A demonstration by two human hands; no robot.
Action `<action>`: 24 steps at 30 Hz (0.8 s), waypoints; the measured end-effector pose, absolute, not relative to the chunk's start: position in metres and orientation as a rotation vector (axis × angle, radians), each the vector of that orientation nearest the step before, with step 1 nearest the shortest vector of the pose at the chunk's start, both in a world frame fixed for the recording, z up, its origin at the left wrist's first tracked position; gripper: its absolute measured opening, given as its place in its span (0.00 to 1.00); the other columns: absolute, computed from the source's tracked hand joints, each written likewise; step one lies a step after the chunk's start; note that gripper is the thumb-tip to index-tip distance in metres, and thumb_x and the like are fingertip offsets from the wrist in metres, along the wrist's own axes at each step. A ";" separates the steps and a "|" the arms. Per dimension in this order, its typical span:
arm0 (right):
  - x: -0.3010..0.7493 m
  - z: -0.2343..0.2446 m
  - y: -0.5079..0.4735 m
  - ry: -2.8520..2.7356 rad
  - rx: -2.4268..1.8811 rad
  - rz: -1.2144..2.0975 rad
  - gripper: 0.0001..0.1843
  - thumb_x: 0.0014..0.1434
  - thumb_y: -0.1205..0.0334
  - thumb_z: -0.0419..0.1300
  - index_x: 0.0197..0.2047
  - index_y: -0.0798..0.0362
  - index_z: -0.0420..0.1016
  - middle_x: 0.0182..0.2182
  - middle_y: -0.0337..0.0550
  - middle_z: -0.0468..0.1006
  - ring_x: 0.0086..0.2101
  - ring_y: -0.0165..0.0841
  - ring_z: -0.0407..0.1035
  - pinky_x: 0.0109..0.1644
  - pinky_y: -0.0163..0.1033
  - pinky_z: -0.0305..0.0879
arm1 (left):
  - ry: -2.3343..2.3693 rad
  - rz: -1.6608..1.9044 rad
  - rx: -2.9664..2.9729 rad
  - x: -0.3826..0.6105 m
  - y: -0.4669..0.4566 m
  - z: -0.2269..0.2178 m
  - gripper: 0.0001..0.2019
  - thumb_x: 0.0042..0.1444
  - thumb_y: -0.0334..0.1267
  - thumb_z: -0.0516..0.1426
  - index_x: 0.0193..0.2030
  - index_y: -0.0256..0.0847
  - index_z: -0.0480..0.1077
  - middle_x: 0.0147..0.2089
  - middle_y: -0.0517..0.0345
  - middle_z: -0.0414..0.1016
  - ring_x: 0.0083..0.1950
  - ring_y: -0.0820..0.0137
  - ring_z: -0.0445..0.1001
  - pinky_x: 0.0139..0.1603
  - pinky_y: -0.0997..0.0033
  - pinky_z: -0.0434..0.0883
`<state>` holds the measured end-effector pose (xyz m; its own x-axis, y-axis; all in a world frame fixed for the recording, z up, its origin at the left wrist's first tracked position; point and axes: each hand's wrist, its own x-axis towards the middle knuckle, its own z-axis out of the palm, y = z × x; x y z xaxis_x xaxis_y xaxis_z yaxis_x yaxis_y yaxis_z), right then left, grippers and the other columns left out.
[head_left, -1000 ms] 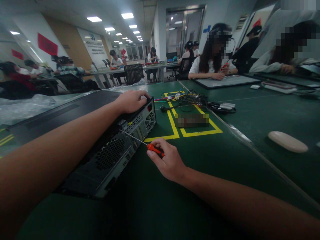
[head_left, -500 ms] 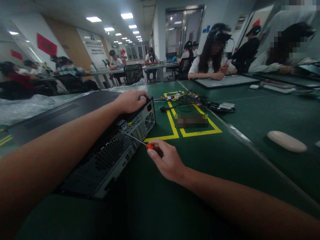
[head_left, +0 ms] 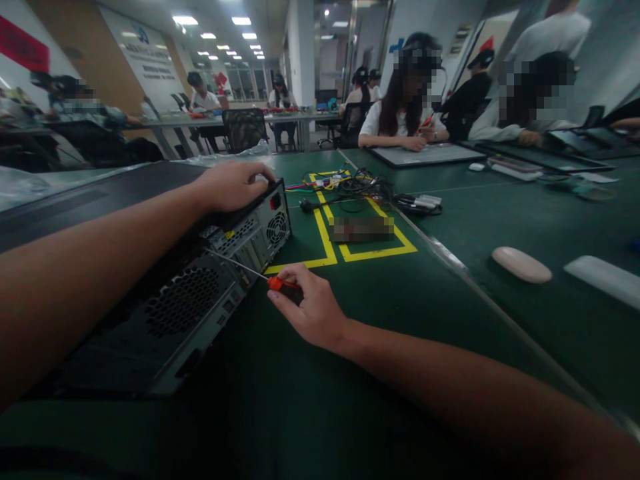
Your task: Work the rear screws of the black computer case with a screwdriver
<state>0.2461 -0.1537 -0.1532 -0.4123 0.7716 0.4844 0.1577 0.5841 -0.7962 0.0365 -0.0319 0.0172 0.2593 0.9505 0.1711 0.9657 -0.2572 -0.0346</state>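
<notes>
A black computer tower case [head_left: 193, 353] lies on the green table at the left, its metal rear panel with fan [head_left: 277, 229] and vents facing me. My left hand [head_left: 235, 187] rests on the case's top, fingers bent over the rear edge. In my right hand [head_left: 320, 310] is a screwdriver [head_left: 286, 289] with an orange and black handle, gripped between thumb and fingers. Its thin shaft runs up and left to the middle of the rear panel. The tip meets the panel near the slot covers; the exact contact is too small to make out.
Behind the case lies a bundle of cables [head_left: 373, 187] by yellow tape marks [head_left: 300, 265]. A blurred-out dark object [head_left: 361, 229] sits inside the tape. Farther right are a pale oval case [head_left: 521, 265] and a white object [head_left: 603, 279]. Several people work across the room.
My view has turned slightly right, so the scene sits farther left. Both hands keep their places: the left on the case, the right holding the screwdriver against the rear panel.
</notes>
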 end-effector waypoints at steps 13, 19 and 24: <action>0.247 -0.153 -0.155 -1.897 -0.755 0.872 0.10 0.76 0.52 0.68 0.53 0.45 0.73 0.48 0.44 0.87 0.45 0.41 0.83 0.54 0.50 0.81 | -1.827 -0.182 -2.378 0.037 -0.032 0.016 0.27 0.78 0.42 0.50 0.74 0.38 0.79 0.57 0.45 0.85 0.52 0.57 0.73 0.60 0.57 0.69; 0.246 -0.153 -0.155 -1.885 -0.741 0.884 0.10 0.76 0.51 0.67 0.52 0.45 0.74 0.47 0.44 0.87 0.43 0.39 0.82 0.51 0.49 0.82 | -1.813 -0.184 -2.388 0.037 -0.033 0.017 0.28 0.78 0.43 0.50 0.74 0.39 0.80 0.54 0.47 0.85 0.49 0.57 0.73 0.59 0.56 0.70; 0.246 -0.153 -0.156 -1.880 -0.750 0.888 0.11 0.76 0.50 0.67 0.53 0.45 0.75 0.47 0.44 0.87 0.40 0.38 0.81 0.49 0.47 0.81 | -1.821 -0.179 -2.394 0.037 -0.033 0.017 0.27 0.78 0.43 0.50 0.75 0.37 0.79 0.52 0.48 0.84 0.50 0.58 0.73 0.61 0.58 0.70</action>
<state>0.2462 -0.1558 -0.1525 -0.4134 0.7831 0.4646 0.1384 0.5583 -0.8180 0.0370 -0.0327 0.0174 0.2656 0.9487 0.1714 0.9639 -0.2644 -0.0306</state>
